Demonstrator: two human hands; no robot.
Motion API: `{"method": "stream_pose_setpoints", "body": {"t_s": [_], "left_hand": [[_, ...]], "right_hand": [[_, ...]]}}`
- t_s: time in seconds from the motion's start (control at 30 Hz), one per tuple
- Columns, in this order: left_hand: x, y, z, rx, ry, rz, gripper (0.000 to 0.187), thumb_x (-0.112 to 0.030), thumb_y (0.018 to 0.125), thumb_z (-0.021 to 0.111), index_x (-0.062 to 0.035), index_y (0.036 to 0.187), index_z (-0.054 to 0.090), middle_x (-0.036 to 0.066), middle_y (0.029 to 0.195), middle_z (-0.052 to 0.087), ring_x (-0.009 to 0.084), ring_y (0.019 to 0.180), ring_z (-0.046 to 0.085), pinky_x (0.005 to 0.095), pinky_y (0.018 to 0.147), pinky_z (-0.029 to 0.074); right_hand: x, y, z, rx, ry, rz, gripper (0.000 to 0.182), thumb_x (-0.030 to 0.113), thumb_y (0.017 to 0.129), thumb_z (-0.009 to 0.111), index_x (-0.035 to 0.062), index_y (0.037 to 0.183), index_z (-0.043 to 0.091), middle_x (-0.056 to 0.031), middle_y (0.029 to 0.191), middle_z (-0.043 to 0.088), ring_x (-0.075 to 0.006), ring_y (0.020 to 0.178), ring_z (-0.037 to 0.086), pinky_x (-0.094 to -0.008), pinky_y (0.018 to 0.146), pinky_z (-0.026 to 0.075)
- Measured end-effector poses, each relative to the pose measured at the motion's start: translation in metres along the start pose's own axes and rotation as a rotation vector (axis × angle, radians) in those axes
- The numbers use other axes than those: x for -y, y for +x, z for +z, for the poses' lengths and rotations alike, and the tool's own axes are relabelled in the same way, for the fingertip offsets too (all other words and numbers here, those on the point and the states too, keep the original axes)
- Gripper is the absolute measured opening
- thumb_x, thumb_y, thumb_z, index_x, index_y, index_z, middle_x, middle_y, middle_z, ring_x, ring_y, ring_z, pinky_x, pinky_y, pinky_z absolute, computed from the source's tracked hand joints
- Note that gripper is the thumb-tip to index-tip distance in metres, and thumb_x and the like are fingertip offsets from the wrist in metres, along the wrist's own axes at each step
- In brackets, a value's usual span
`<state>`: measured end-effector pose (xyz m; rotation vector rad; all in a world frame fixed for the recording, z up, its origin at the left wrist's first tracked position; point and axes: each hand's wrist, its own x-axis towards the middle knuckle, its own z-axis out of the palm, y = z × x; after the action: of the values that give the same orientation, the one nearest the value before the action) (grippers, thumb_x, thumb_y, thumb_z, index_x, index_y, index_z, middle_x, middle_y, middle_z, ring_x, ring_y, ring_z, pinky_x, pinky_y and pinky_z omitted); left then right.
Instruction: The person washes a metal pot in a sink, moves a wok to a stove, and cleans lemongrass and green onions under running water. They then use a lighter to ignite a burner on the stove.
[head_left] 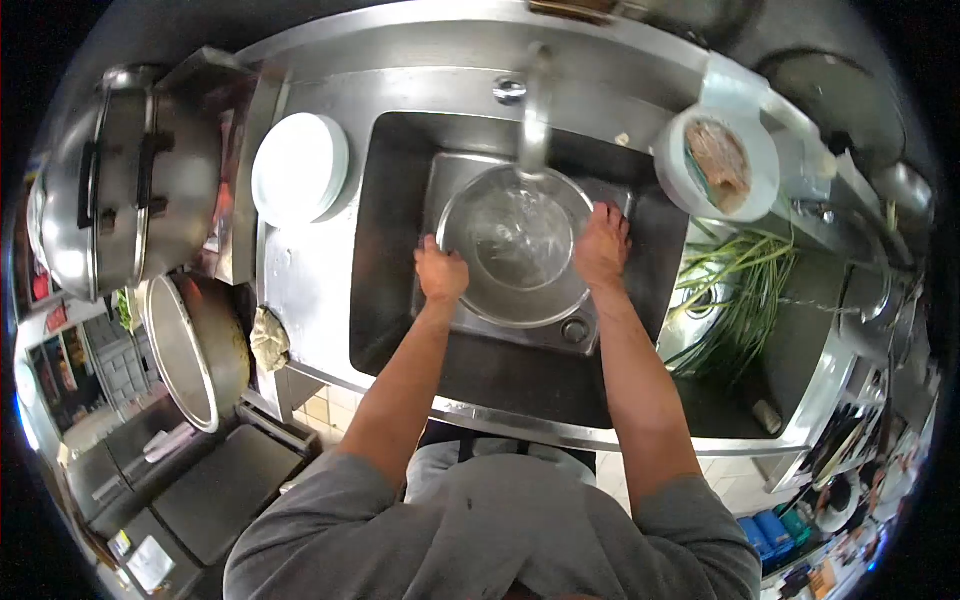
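A round metal bowl (pixel 515 308) sits in the sink (pixel 390 290), below the faucet (pixel 537 120). Water (pixel 515 232) runs into it, its surface rippled and bright. At the bowl's left rim, my left hand (pixel 440 270) has its fingers curled around the edge. My right hand (pixel 603 245) grips the opposite rim, its fingers over the outer side. Both forearms reach forward over the sink's front edge. The undersides of the fingers are hidden.
White plates (pixel 297 170) are stacked left of the sink. To the right stand a white tub (pixel 715 165) with packaged food and a second basin holding green onions (pixel 745 290). Large pots (pixel 125 190) and a crumpled cloth (pixel 268 340) are at the left.
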<state>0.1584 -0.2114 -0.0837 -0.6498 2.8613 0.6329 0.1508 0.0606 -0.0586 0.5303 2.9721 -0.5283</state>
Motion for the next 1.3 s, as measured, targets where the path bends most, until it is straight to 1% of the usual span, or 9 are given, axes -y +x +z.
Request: {"method": "stream_pose_setpoints", "body": {"t_s": [0.17, 0.3, 0.4, 0.53, 0.77, 0.97, 1.07, 1.13, 1.3], "left_hand": [[-0.018, 0.013, -0.020, 0.138, 0.020, -0.062, 0.051, -0.015, 0.086, 0.068, -0.0027, 0.132, 0.051, 0.027, 0.117, 0.060, 0.0440, 0.109, 0.061, 0.0495, 0.095, 0.049], [-0.018, 0.015, -0.018, 0.159, 0.021, -0.031, 0.044, -0.016, 0.086, 0.066, -0.0026, 0.127, 0.055, 0.025, 0.116, 0.062, 0.0425, 0.108, 0.061, 0.0485, 0.094, 0.050], [-0.017, 0.021, -0.014, 0.152, 0.023, -0.039, 0.041, -0.018, 0.086, 0.066, -0.0029, 0.124, 0.057, 0.025, 0.114, 0.063, 0.0418, 0.108, 0.061, 0.0479, 0.094, 0.050], [-0.012, 0.019, -0.012, 0.127, 0.002, -0.005, 0.038, -0.021, 0.086, 0.065, -0.0035, 0.119, 0.058, 0.024, 0.111, 0.064, 0.0419, 0.107, 0.062, 0.0482, 0.093, 0.050], [-0.025, 0.015, -0.027, 0.189, 0.035, -0.032, 0.039, -0.023, 0.088, 0.065, -0.0036, 0.121, 0.057, 0.023, 0.115, 0.062, 0.0408, 0.108, 0.060, 0.0474, 0.095, 0.049], [-0.022, 0.013, -0.017, 0.163, 0.069, 0.025, 0.042, -0.022, 0.088, 0.066, -0.0020, 0.123, 0.054, 0.023, 0.118, 0.059, 0.0412, 0.109, 0.060, 0.0477, 0.094, 0.049], [-0.023, 0.015, -0.015, 0.141, 0.056, 0.035, 0.038, -0.020, 0.088, 0.066, -0.0011, 0.119, 0.055, 0.025, 0.115, 0.059, 0.0431, 0.106, 0.061, 0.0495, 0.092, 0.050], [-0.030, 0.015, -0.014, 0.136, 0.024, 0.009, 0.036, -0.019, 0.087, 0.067, -0.0006, 0.115, 0.055, 0.026, 0.112, 0.060, 0.0441, 0.104, 0.061, 0.0513, 0.090, 0.050], [-0.032, 0.013, -0.021, 0.151, 0.018, 0.021, 0.039, -0.018, 0.087, 0.067, -0.0006, 0.120, 0.055, 0.025, 0.113, 0.060, 0.0445, 0.105, 0.061, 0.0510, 0.091, 0.049]], "right_hand": [[0.090, 0.035, -0.052, 0.103, 0.229, -0.320, 0.033, 0.023, 0.081, 0.065, 0.0051, 0.108, 0.068, -0.0224, 0.114, 0.065, -0.0363, 0.109, 0.063, -0.0480, 0.091, 0.050], [0.212, 0.117, -0.049, 0.829, -0.075, -0.841, 0.022, 0.012, 0.072, 0.060, 0.0038, 0.086, 0.075, -0.0221, 0.087, 0.071, -0.0339, 0.073, 0.068, -0.0483, 0.065, 0.054], [0.282, 0.130, -0.076, 0.969, -0.448, -0.759, 0.027, 0.022, 0.087, 0.059, -0.0001, 0.083, 0.073, -0.0131, 0.075, 0.070, -0.0268, 0.067, 0.066, -0.0447, 0.059, 0.052], [0.250, 0.109, -0.058, 1.359, 0.010, -0.658, 0.026, 0.021, 0.089, 0.056, 0.0041, 0.100, 0.072, -0.0117, 0.095, 0.071, -0.0230, 0.075, 0.068, -0.0382, 0.061, 0.056], [-0.019, 0.003, 0.174, 0.648, -0.805, -0.450, 0.043, 0.028, 0.102, 0.039, 0.0042, 0.129, 0.062, -0.0151, 0.142, 0.055, -0.0302, 0.136, 0.046, -0.0500, 0.112, 0.032], [0.110, 0.023, 0.269, 0.621, 0.080, -0.039, 0.032, 0.021, 0.095, 0.050, 0.0027, 0.111, 0.071, -0.0237, 0.122, 0.066, -0.0350, 0.120, 0.060, -0.0466, 0.099, 0.046], [0.145, 0.061, 0.187, 0.313, 0.809, 0.613, 0.034, 0.019, 0.093, 0.051, -0.0018, 0.115, 0.066, -0.0263, 0.124, 0.063, -0.0386, 0.120, 0.058, -0.0463, 0.100, 0.044], [0.149, 0.012, 0.218, 0.214, 0.587, 0.244, 0.037, 0.022, 0.093, 0.053, -0.0027, 0.117, 0.065, -0.0256, 0.124, 0.063, -0.0369, 0.119, 0.059, -0.0450, 0.100, 0.045], [0.048, -0.053, 0.144, 0.972, -0.172, -0.328, 0.041, 0.023, 0.090, 0.058, -0.0034, 0.121, 0.065, -0.0236, 0.125, 0.064, -0.0351, 0.116, 0.062, -0.0439, 0.099, 0.048]]}}
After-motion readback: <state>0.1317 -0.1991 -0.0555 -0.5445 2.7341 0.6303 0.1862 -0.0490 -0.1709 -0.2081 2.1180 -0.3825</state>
